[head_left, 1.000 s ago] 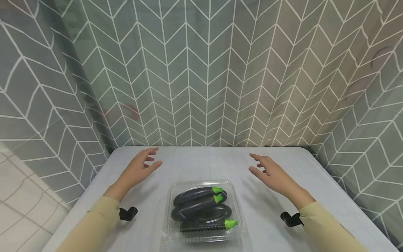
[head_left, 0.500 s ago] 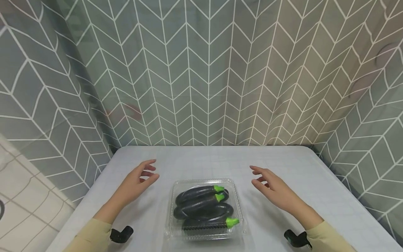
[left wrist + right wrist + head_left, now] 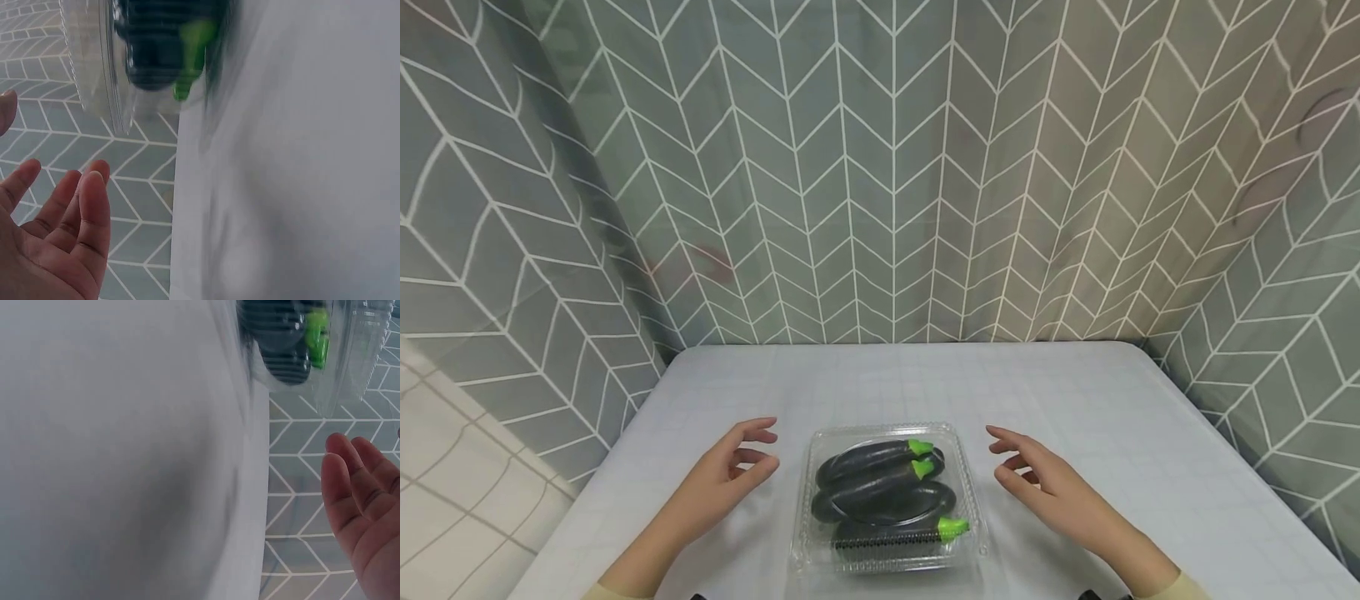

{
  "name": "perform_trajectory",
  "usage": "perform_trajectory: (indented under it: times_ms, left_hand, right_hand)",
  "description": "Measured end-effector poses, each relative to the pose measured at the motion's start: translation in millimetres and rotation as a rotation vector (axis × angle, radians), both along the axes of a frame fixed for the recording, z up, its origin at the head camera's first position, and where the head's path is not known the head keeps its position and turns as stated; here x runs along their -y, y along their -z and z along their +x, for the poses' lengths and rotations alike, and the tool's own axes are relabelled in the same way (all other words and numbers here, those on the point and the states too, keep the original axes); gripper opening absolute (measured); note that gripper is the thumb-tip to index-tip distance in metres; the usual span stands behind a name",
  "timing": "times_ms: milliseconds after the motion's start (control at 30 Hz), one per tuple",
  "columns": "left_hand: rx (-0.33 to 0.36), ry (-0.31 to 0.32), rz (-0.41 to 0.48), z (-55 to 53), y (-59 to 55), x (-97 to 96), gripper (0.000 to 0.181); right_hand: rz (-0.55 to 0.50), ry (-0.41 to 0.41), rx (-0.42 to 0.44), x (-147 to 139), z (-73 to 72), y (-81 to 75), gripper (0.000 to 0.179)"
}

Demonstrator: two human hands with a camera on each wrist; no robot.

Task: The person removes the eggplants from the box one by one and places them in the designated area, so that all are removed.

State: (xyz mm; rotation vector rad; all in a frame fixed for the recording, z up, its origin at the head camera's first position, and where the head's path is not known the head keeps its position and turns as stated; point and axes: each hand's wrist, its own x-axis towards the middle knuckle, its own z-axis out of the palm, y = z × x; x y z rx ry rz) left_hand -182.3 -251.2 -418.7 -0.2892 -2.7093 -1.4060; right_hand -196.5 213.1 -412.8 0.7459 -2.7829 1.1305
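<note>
A clear plastic clamshell box [image 3: 964,475] sits on the white table, its lid down over several dark eggplants [image 3: 883,493] with bright green stems. To its left my left hand [image 3: 722,479] is held above the table, fingers relaxed and thumb apart, holding nothing. On the other side my right hand [image 3: 1052,492] mirrors it, fingers loosely bent toward the box with a gap between. Both wrist views show the box's side wall [image 3: 94,62] beyond the fingers, and the right wrist view has the eggplants [image 3: 287,359] inside it.
The table [image 3: 880,379] has a white cloth and rounded far corners. A grey curtain [image 3: 880,183] with white chevron lines encloses the back and both sides. White tiles [image 3: 460,467] show at the lower left.
Both hands have come back toward me, from beyond the box to beside it, drawing the sleeves mostly out of view. The box has stayed in place.
</note>
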Motion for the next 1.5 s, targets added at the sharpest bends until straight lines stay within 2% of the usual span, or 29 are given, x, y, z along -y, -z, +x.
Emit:
perform_trajectory:
  times_ms: [233, 333, 500, 567, 667, 733, 800, 900, 1000, 1133, 1233, 1267, 1400, 1500]
  left_hand:
    - [0.11, 0.067, 0.172, 17.8, 11.6, -8.6, 0.056]
    - [0.108, 0.123, 0.226, 22.1, 18.5, -9.2, 0.054]
    - [0.099, 0.235, 0.3, 26.7, 25.6, -7.1, 0.04]
    - [0.116, 0.275, 0.319, 28.6, 27.4, -7.4, 0.034]
    - [0.129, 0.32, 0.328, 31.2, 29.8, -8.8, 0.028]
    - [0.119, 0.347, 0.322, 32.6, 31.2, -9.8, 0.025]
    - [0.094, 0.369, 0.304, 32.9, 32.3, -10.0, 0.027]
    - [0.054, 0.4, 0.277, 32.9, 33.3, -8.4, 0.034]
    - [0.026, 0.401, 0.229, 33.4, 33.3, -5.8, 0.04]
    - [0.043, 0.369, 0.171, 35.4, 31.5, -4.8, 0.04]
    - [0.005, 0.366, 0.122, 34.6, 33.4, -5.1, 0.038]
    - [-0.024, 0.368, 0.102, 34.4, 34.5, -5.0, 0.039]
    - [-0.246, 0.381, 0.002, 32.7, 39.9, -4.8, 0.043]
    - [-0.403, 0.358, -0.079, 32.0, 42.6, -5.2, 0.043]
  right_hand:
    - [-0.039, -0.022, 0.044, 2, 12.0, 7.3, 0.051]
    - [-0.056, -0.067, 0.037, 2, 14.1, 11.1, 0.052]
    - [-0.128, -0.135, 0.009, 2, 18.4, 20.1, 0.051]
    - [-0.154, -0.159, 0.039, 3, 19.7, 21.8, 0.051]
    - [-0.183, -0.184, 0.133, 2, 21.2, 23.4, 0.048]
    - [-0.195, -0.182, 0.218, 2, 22.5, 23.6, 0.044]
    - [-0.211, -0.19, 0.236, 1, 23.9, 24.7, 0.04]
    - [-0.224, -0.228, 0.161, 1, 24.8, 26.8, 0.033]
    - [-0.219, -0.28, 0.024, 2, 22.2, 29.7, 0.034]
    - [-0.192, -0.293, -0.025, 1, 21.6, 32.5, 0.04]
    - [-0.139, -0.27, -0.087, 0, 22.3, 34.0, 0.043]
    - [-0.12, -0.26, -0.122, 0, 22.5, 34.3, 0.044]
    - [-0.078, -0.256, -0.316, 0, 21.5, 35.4, 0.034]
    - [-0.069, -0.317, -0.447, 0, 19.0, 36.6, 0.023]
